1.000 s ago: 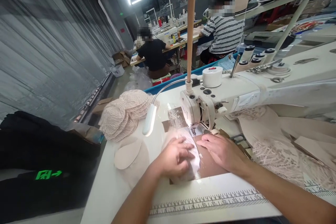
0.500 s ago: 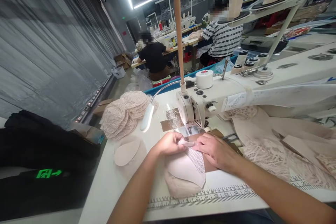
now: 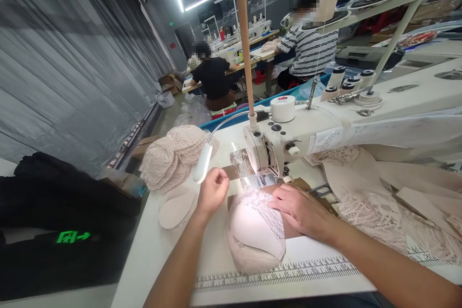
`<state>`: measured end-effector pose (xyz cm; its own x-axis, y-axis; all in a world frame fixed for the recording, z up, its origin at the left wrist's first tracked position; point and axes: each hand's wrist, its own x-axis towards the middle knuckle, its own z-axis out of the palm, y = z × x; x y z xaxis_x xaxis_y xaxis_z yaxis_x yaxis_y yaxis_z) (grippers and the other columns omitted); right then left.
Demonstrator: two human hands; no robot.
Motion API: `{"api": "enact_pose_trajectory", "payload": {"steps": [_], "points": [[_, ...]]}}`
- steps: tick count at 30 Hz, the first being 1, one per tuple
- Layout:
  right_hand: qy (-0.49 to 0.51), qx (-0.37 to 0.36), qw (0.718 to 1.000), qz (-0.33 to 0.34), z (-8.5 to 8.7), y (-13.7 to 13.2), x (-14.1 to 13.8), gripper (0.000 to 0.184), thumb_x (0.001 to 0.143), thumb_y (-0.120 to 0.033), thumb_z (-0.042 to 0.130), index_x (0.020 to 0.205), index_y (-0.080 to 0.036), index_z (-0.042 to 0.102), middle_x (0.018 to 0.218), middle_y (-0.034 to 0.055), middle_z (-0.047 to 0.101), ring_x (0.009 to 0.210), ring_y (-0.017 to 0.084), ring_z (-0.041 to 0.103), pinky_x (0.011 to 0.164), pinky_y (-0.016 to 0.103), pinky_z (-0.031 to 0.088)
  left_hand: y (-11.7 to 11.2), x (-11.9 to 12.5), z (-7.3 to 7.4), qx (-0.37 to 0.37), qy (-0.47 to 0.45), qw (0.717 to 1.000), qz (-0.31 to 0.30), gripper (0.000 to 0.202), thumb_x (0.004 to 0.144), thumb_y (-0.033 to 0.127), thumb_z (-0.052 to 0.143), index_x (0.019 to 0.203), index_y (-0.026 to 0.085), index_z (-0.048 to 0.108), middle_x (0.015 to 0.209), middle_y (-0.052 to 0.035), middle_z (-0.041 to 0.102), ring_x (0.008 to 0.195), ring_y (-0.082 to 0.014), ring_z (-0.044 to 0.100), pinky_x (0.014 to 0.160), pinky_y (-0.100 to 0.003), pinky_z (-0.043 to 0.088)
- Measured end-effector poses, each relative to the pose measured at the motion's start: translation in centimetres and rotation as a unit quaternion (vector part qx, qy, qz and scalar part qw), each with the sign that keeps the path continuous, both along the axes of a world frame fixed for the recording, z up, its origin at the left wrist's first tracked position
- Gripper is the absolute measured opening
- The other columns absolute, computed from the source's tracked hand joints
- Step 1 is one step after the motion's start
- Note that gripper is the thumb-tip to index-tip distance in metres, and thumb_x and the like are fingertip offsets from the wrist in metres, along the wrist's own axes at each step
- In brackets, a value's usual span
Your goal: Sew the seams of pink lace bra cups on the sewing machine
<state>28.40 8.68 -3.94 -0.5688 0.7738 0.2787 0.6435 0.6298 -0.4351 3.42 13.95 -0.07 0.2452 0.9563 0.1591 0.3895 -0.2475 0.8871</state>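
Note:
A pale pink bra cup [image 3: 252, 224] with lace along its upper and right edges lies on the table in front of the sewing machine [image 3: 265, 151]. My right hand [image 3: 298, 207] has its bent fingers on the lace at the cup's right edge, holding it against the brown plate. Apart from the cup, to its upper left, my left hand [image 3: 213, 191] is raised with fingers curled in and thumb against them. Whether something small is between those fingertips is hidden. The cup's upper edge lies just before the needle area.
Stacked lace pieces [image 3: 169, 156] lie at the back left, with a smooth cup piece [image 3: 176, 209] nearer. A lamp [image 3: 203, 162] hangs low beside the machine head. More beige fabric [image 3: 371, 202] covers the right side. A ruler strip [image 3: 306, 269] runs along the front edge. Two people sit beyond.
My left hand has let go of the cup's upper edge and moved left, its fingers curled. The lace top now lies spread and uncovered. My right hand stays at the cup's right edge.

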Motion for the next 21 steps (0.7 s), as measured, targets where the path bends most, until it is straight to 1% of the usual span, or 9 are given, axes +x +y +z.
{"api": "enact_pose_trajectory", "payload": {"steps": [1,3,5,7,9,11,13,16,21], "points": [[0.001,0.003,1.0,-0.001,-0.1,0.1,0.0,0.03,0.082,0.0,0.042,0.084,-0.019,0.066,0.078,0.0037,0.055,0.08,0.018,0.046,0.07,0.03,0.038,-0.8,0.3,0.0,0.02,0.029,0.999,-0.007,0.005,0.084,0.025,0.051,0.083,0.02,0.052,0.083,-0.0011,0.054,0.08,-0.0144,0.052,0.076,-0.028,0.044],[0.001,0.02,1.0,-0.006,-0.6,0.3,0.0,0.026,0.083,-0.004,0.042,0.073,-0.018,0.062,0.074,0.0035,0.053,0.076,0.018,0.045,0.067,0.03,0.037,-2.3,1.5,-0.3,0.065,0.124,0.987,-0.079,0.01,0.084,0.023,0.051,0.09,0.02,0.058,0.095,-0.005,0.061,0.092,-0.0186,0.057,0.084,-0.033,0.046],[0.014,0.049,0.999,-0.018,-1.1,0.6,0.1,0.026,0.082,-0.007,0.04,0.064,-0.018,0.055,0.068,0.0032,0.051,0.069,0.018,0.043,0.065,0.031,0.035,-3.4,2.9,-0.8,0.115,0.224,0.954,-0.163,0.016,0.082,0.021,0.053,0.096,0.019,0.062,0.108,-0.0092,0.063,0.101,-0.0233,0.058,0.09,-0.038,0.047],[0.027,0.075,0.996,-0.03,-1.5,0.9,0.2,0.026,0.081,-0.007,0.038,0.063,-0.018,0.054,0.067,0.0035,0.051,0.066,0.018,0.042,0.063,0.031,0.034,-3.9,4.2,-1.3,0.148,0.286,0.924,-0.205,0.021,0.081,0.018,0.053,0.099,0.017,0.063,0.115,-0.0118,0.062,0.104,-0.0255,0.057,0.091,-0.04,0.048],[0.02,0.082,0.996,-0.039,-1.6,0.9,0.3,0.025,0.079,-0.007,0.037,0.072,-0.017,0.059,0.072,0.0046,0.054,0.069,0.018,0.044,0.064,0.031,0.034,-3.9,5.0,-1.4,0.161,0.316,0.91,-0.216,0.024,0.082,0.017,0.052,0.103,0.015,0.063,0.117,-0.0126,0.061,0.103,-0.0255,0.058,0.09,-0.04,0.05],[-0.01,0.07,0.996,-0.05,-1.4,0.8,0.3,0.029,0.08,-0.006,0.038,0.086,-0.017,0.064,0.079,0.0054,0.056,0.073,0.018,0.046,0.066,0.031,0.034,-3.7,5.3,-1.4,0.16,0.332,0.903,-0.219,0.03,0.083,0.018,0.052,0.11,0.013,0.062,0.121,-0.0132,0.06,0.104,-0.0256,0.057,0.091,-0.04,0.05],[-0.038,0.056,0.996,-0.061,-1.2,0.6,0.2,0.033,0.081,-0.005,0.039,0.094,-0.017,0.066,0.081,0.0054,0.056,0.073,0.018,0.045,0.065,0.03,0.034,-3.4,5.4,-1.3,0.158,0.353,0.898,-0.21,0.037,0.084,0.019,0.051,0.12,0.012,0.057,0.127,-0.0142,0.057,0.104,-0.0259,0.056,0.09,-0.04,0.05],[-0.059,0.049,0.995,-0.068,-0.9,0.6,0.0,0.034,0.083,-0.004,0.039,0.095,-0.018,0.068,0.077,0.0045,0.054,0.07,0.017,0.044,0.063,0.029,0.033,-3.2,5.3,-1.4,0.159,0.386,0.887,-0.195,0.042,0.087,0.018,0.045,0.127,0.01,0.052,0.131,-0.0155,0.054,0.098,-0.0257,0.056,0.087,-0.041,0.051],[-0.065,0.032,0.995,-0.075,-0.4,0.7,-0.2,0.034,0.084,-0.003,0.039,0.095,-0.019,0.067,0.078,0.0027,0.055,0.067,0.016,0.043,0.063,0.029,0.032,-3.1,5.2,-2.0,0.168,0.399,0.881,-0.194,0.048,0.085,0.02,0.045,0.132,0.009,0.048,0.135,-0.0165,0.051,0.102,-0.0276,0.053,0.087,-0.043,0.05]]}}
